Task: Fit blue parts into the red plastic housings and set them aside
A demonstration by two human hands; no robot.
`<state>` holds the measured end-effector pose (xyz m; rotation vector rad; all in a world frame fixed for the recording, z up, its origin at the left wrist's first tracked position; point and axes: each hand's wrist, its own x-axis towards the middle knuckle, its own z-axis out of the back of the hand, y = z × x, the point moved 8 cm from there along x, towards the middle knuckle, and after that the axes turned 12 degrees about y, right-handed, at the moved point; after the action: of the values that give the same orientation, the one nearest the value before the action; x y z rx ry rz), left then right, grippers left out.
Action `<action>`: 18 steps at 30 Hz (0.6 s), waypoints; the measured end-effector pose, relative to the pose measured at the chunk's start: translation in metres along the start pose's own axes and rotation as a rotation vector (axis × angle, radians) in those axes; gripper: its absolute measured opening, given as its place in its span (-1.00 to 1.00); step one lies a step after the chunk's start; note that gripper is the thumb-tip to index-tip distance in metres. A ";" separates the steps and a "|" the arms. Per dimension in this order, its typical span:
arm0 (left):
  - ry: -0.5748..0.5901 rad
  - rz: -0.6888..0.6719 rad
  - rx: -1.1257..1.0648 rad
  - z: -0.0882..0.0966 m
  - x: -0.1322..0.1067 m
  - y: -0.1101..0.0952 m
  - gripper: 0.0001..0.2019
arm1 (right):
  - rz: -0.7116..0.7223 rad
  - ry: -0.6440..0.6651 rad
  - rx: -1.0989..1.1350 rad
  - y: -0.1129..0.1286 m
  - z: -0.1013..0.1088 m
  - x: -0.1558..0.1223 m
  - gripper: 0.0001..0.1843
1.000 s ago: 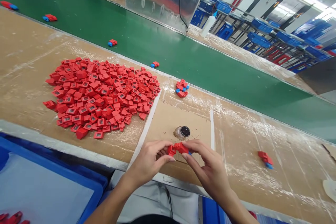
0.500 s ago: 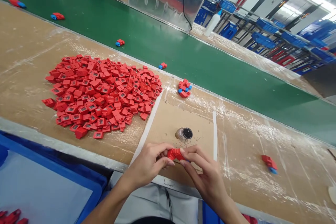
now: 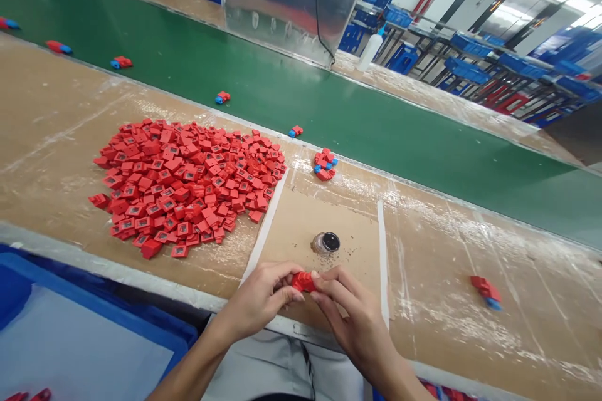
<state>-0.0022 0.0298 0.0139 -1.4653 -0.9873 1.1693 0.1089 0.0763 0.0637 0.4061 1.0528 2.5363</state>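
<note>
A red plastic part is pinched between the left hand and the right hand, above the near edge of the cardboard-covered worktop. If the grip is loosened, the part could be dropped and the small black-lidded jar just beyond it knocked over.

Bare left hand and right hand; bare forearms; pale grey trousers with a thin dark stripe.
</note>
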 end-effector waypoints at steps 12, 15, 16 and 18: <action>-0.631 0.212 0.709 0.100 -0.034 -0.033 -0.69 | -0.821 -0.611 -0.210 -0.162 0.156 -0.172 -0.52; -0.647 0.366 0.946 0.112 -0.024 -0.043 -0.70 | -0.980 -0.621 -0.280 -0.199 0.188 -0.216 -0.63; -0.639 0.415 0.989 0.112 -0.019 -0.045 -0.71 | -0.972 -0.603 -0.317 -0.206 0.193 -0.221 -0.65; -0.640 0.512 1.060 0.109 -0.012 -0.049 -0.73 | -0.871 -0.597 -0.465 -0.205 0.201 -0.214 -0.63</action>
<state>-0.1124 0.0493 0.0584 -0.4609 -0.2088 2.1601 0.4240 0.2417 0.0258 0.4090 0.2787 1.6283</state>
